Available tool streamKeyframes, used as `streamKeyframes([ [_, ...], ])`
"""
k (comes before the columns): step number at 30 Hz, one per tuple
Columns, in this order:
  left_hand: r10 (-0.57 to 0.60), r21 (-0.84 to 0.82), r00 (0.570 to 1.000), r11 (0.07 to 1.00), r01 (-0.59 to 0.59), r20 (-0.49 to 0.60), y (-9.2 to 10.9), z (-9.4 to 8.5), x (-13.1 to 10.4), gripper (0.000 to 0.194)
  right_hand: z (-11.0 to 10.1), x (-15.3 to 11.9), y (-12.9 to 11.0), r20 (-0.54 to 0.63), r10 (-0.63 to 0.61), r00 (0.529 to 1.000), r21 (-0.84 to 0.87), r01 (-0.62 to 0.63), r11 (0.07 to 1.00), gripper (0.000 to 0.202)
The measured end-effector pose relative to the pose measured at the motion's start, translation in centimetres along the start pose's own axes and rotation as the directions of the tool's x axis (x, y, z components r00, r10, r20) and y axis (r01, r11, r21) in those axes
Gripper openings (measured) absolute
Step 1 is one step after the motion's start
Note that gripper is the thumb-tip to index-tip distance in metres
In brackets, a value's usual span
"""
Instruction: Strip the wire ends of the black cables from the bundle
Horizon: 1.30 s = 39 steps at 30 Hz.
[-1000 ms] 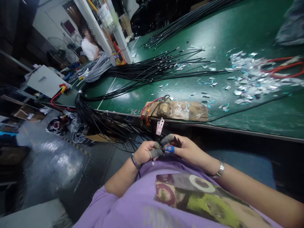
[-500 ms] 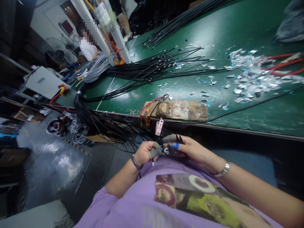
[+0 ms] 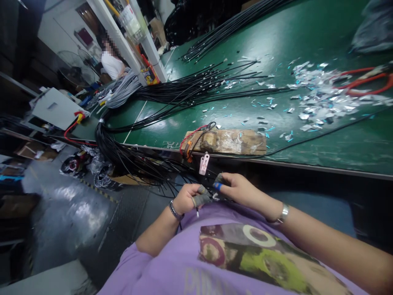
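My left hand [image 3: 188, 197], with grey finger covers, is closed around a thin black cable. A short pale cable end [image 3: 197, 213] pokes out below its fingers. Just right of those fingers is a small silvery-white piece [image 3: 216, 196], too blurred to name. My right hand [image 3: 238, 189] has a grey cover on its index finger and a blue band on its thumb. Its fingertips are drawn together beside the silvery piece; what they pinch is hidden. A pale pink clip-like tag [image 3: 204, 164] hangs just above both hands at the bench edge.
A wooden block [image 3: 236, 141] lies at the front edge of the green bench [image 3: 172, 131]. Black cables [image 3: 181, 90] spread across the bench and droop over its edge. Foil scraps [image 3: 322, 94] and orange-handled scissors [image 3: 353, 86] lie to the right. A person [image 3: 111, 63] is at far left.
My right hand has shifted slightly left and turned; the dark pointed tips seen between its fingers before no longer show. My left hand has stayed nearly still.
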<state>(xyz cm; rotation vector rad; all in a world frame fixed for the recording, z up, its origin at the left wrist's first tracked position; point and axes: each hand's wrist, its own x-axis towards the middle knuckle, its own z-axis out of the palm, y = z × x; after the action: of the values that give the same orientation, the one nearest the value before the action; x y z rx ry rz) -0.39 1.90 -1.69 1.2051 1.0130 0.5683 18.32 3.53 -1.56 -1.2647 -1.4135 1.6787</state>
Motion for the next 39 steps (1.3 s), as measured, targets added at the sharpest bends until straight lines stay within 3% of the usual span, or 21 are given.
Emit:
streamKeyframes([
  [2, 0.023, -0.006, 0.999, 1.000, -0.023, -0.024, -0.2, -0.1, 0.0, 0.050, -0.2, -0.1, 0.5, -0.029, 0.014, 0.999, 0.065, -0.012, 0.998, 0.037],
  [4, 0.043, -0.007, 0.998, 0.999, -0.043, -0.039, -0.5, -0.2, 0.0, 0.050, -0.2, -0.5, 0.9, 0.040, 0.056, 0.998, 0.212, -0.063, 0.975, 0.037],
  [7, 0.074, -0.007, 0.997, 0.997, -0.074, -0.036, -0.8, -0.2, 0.2, 0.051, 0.3, -1.1, 1.2, 0.141, 0.088, 0.986, 0.439, -0.142, 0.887, 0.046],
  [11, 0.103, -0.003, 0.994, 0.995, -0.103, -0.048, -1.0, 0.0, 0.4, 0.050, 1.1, -1.3, 1.0, 0.152, 0.093, 0.984, 0.581, -0.165, 0.797, 0.056],
  [17, 0.092, 0.009, 0.994, 0.996, -0.092, -0.055, -0.8, 0.2, 0.4, 0.050, 1.4, -1.0, 1.1, 0.162, 0.114, 0.980, 0.616, -0.190, 0.765, 0.054],
  [23, 0.110, 0.009, 0.992, 0.994, -0.110, -0.063, -0.8, 0.3, 0.4, 0.052, 1.7, -1.1, 1.9, 0.138, 0.090, 0.986, 0.585, -0.154, 0.796, 0.041],
  [31, 0.124, 0.025, 0.989, 0.992, -0.123, -0.080, -1.7, 0.5, 0.5, 0.052, 1.9, -1.3, 0.9, 0.130, 0.161, 0.978, 0.638, -0.207, 0.741, 0.030],
  [39, 0.186, 0.169, 0.980, 0.970, -0.173, -0.066, -1.2, 0.9, 0.2, 0.049, 1.8, -0.8, 0.9, 0.217, 0.394, 0.893, 0.490, -0.448, 0.748, 0.013],
])
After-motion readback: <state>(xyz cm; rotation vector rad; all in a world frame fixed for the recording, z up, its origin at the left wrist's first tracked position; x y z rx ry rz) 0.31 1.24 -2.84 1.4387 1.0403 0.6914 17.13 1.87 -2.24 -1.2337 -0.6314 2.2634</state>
